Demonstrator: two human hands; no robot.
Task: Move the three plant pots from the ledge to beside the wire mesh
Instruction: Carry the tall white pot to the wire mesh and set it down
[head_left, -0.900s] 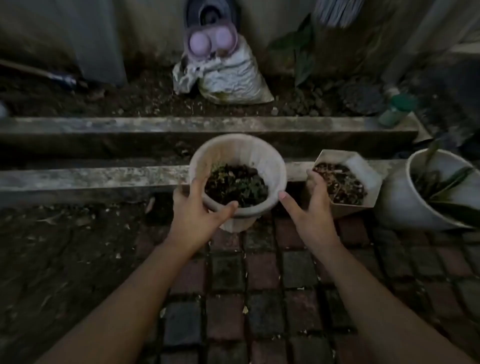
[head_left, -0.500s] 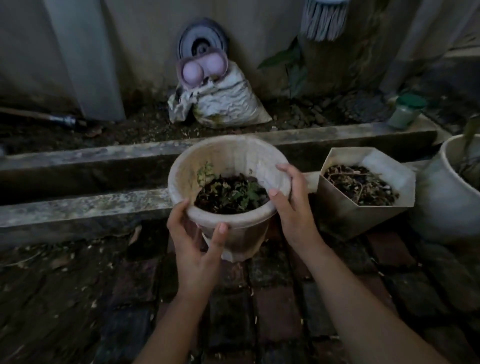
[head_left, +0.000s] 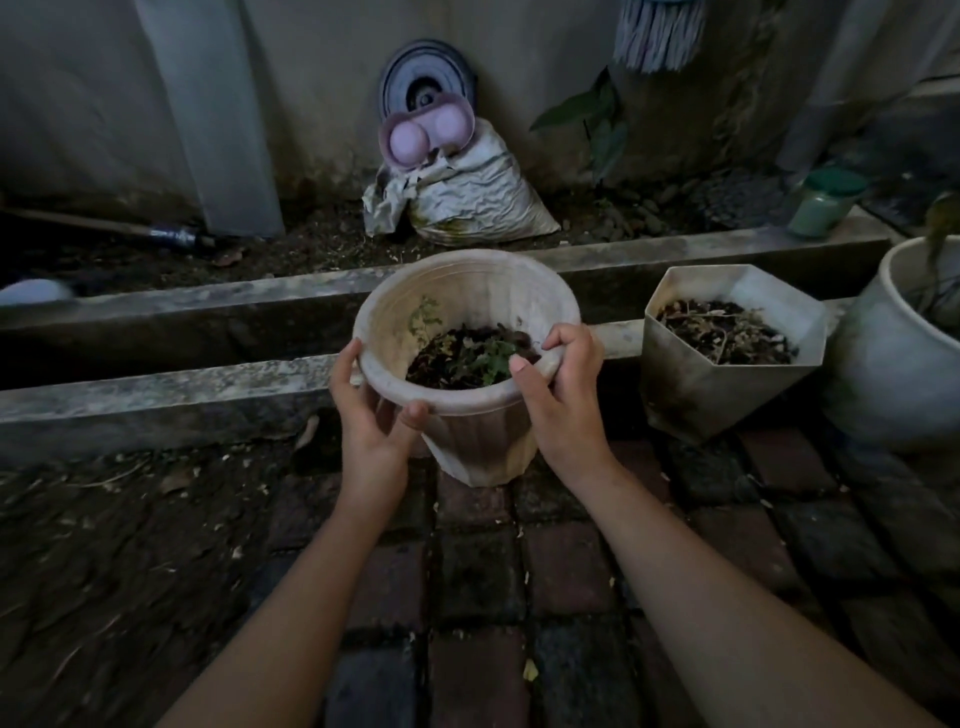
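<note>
I hold a round white plant pot (head_left: 483, 447) with dark soil and a small green seedling, lifted above the brick paving in front of the concrete ledge (head_left: 171, 384). My left hand (head_left: 371, 415) grips its rim and side on the left. My right hand (head_left: 563, 400) grips the rim on the right, thumb over the edge. A white hexagonal pot (head_left: 727, 384) with dry soil leans against the ledge to the right. A large round white pot (head_left: 883, 374) with a leafy plant stands at the far right edge. No wire mesh is in view.
Behind the ledge runs a second concrete curb (head_left: 675, 254) and a soil bed with a crumpled white sack (head_left: 467, 202), a purple tray (head_left: 426, 135) and a green-lidded jar (head_left: 826, 200). A tool handle (head_left: 114, 228) lies at left. Brick paving (head_left: 483, 597) lies below my arms.
My right hand came off the hexagonal pot and took hold of the round pot's rim. The round pot has risen off the ledge and come closer to me.
</note>
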